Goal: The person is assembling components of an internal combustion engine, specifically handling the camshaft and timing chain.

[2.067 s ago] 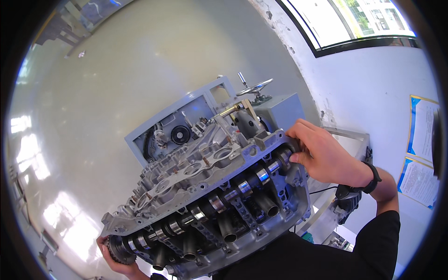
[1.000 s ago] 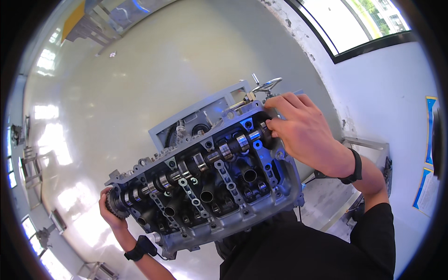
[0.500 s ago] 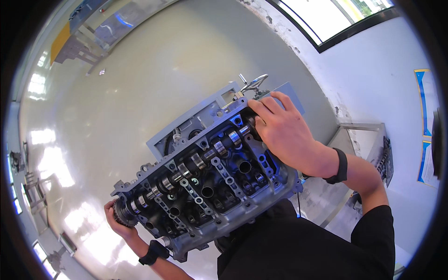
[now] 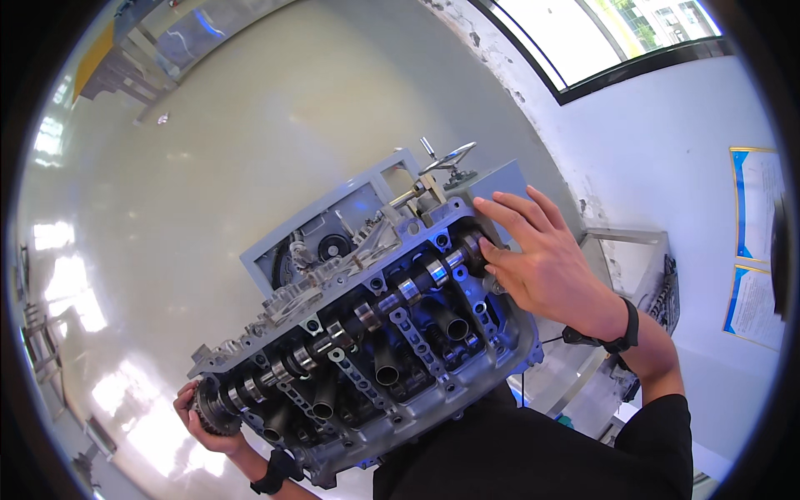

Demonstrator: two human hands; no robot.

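Running between the hands, camshaft [image 4: 337,335] is laid in cylinder head [image 4: 425,410], uncovered on top; full seating can't be confirmed. Toothed gear [image 4: 218,412] is cupped by left hand [image 4: 212,438], grip unclear. Right hand [image 4: 542,268] is held spread, thumb by opposite end.

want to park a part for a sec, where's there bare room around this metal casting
Bare floor stretches beyond the gray frame, up to the window wall; another patch lies left of the left hand. It is crowded inside the metal casting, with the camshaft and tubes, and at its right end, by the right hand.
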